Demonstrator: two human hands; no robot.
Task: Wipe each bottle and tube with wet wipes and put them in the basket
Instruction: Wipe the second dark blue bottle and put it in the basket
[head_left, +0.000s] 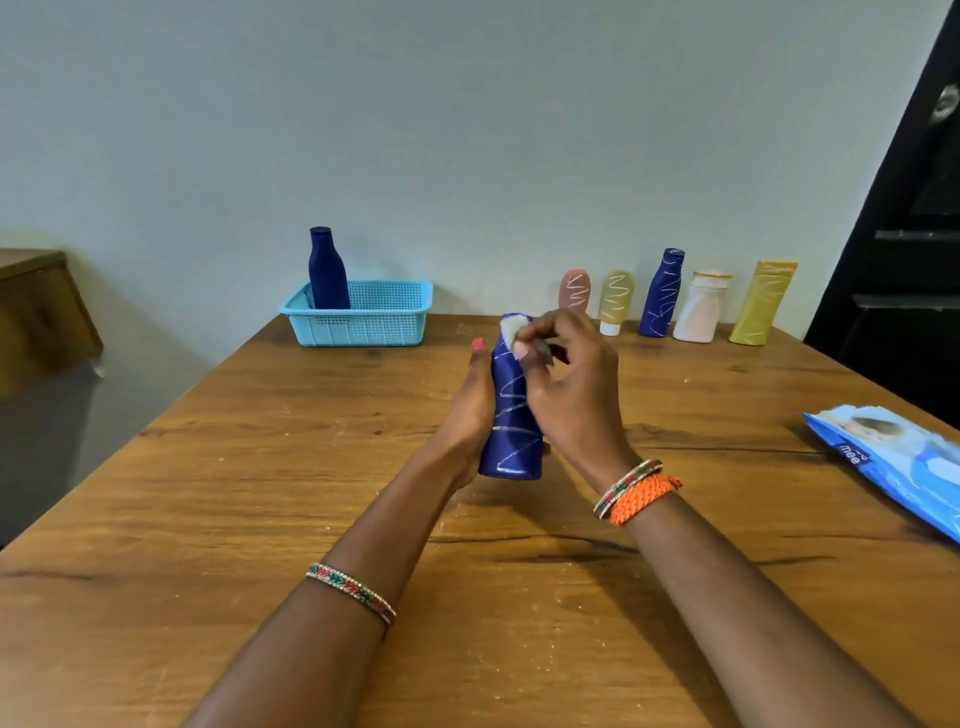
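Setting: wooden table (260, 493), pale wall behind.
Left hand (475, 410): we are gripping a scribbled blue bottle (511, 431).
Right hand (574, 384): we are pinching a wet wipe (511, 330) against its cap.
Basket (363, 325): one clean bottle (327, 270) is standing inside.

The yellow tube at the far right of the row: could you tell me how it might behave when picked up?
The yellow tube stands tall, narrow and leaning, so a nudge would probably tip it. It looks like soft plastic and may give under a squeeze. Its flat sides suggest it would slide, not roll.
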